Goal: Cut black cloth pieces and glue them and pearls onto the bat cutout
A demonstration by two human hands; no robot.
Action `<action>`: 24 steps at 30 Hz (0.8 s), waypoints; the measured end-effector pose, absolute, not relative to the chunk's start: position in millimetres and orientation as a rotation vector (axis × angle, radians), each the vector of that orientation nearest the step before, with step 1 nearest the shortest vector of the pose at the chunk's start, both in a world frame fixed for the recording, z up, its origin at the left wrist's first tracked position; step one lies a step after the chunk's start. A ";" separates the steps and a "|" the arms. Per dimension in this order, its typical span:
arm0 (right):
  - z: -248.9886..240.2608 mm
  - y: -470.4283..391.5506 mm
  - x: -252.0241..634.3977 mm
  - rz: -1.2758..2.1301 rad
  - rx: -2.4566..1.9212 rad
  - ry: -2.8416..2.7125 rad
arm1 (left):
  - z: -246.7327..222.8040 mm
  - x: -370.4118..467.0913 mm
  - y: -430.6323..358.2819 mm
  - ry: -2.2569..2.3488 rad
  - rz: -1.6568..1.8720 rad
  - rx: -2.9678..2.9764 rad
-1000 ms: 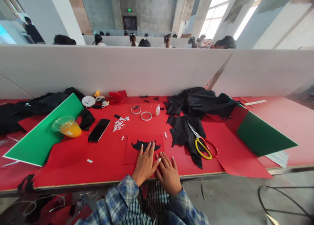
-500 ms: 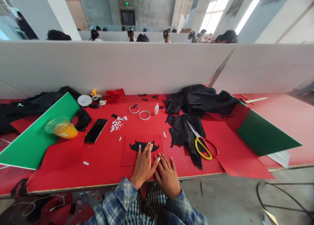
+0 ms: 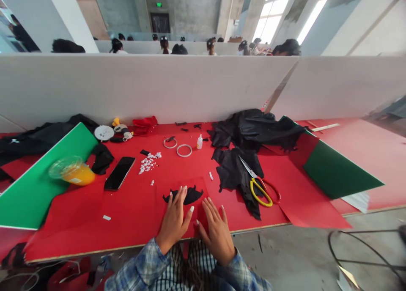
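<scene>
A black cut-out shape [image 3: 192, 194] with pointed tips lies flat on a square red sheet [image 3: 200, 184] near the table's front edge. My left hand [image 3: 174, 219] lies over the lower part of the shape with its fingers stretched out, hiding some of it. To the right, my right hand [image 3: 217, 229] rests flat at the sheet's lower right side, fingers spread and apart from the black shape. Neither hand holds anything.
Scissors [image 3: 260, 185] lie on black fabric [image 3: 226, 166] at right. Behind the sheet are a small white bottle [image 3: 199, 141], a silvery ring [image 3: 184, 150] and white beads [image 3: 146, 164]. Leftward lie a phone [image 3: 119, 173] and a tilted orange drink cup [image 3: 78, 173] by a green board [image 3: 22, 198].
My hands have moved apart: the left one slid left and down off the shape's middle, uncovering more of it. The whole view has shifted slightly.
</scene>
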State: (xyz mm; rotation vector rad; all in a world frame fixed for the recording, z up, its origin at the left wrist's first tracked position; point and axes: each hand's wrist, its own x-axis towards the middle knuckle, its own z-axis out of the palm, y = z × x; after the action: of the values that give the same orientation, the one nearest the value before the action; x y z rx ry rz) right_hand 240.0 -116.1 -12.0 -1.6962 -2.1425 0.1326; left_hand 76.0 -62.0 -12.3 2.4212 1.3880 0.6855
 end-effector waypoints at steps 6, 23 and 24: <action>7.3 -82.5 231.6 0.052 -1.564 -2.126 | -5.0 69.2 -67.5 1.413 0.800 2.202; 11.5 -64.4 422.7 0.110 -2.466 -1.542 | 44.6 53.0 -36.4 1.391 0.698 1.628; 16.3 -61.9 430.0 0.164 -2.515 -1.520 | 46.4 53.6 -36.6 1.379 0.674 1.647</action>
State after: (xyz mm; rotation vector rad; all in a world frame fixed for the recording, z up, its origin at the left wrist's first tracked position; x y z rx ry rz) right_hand 430.0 -61.9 16.3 -2.5151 -1.5204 0.1640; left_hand 53.6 -36.6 46.4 1.6474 1.3788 0.6744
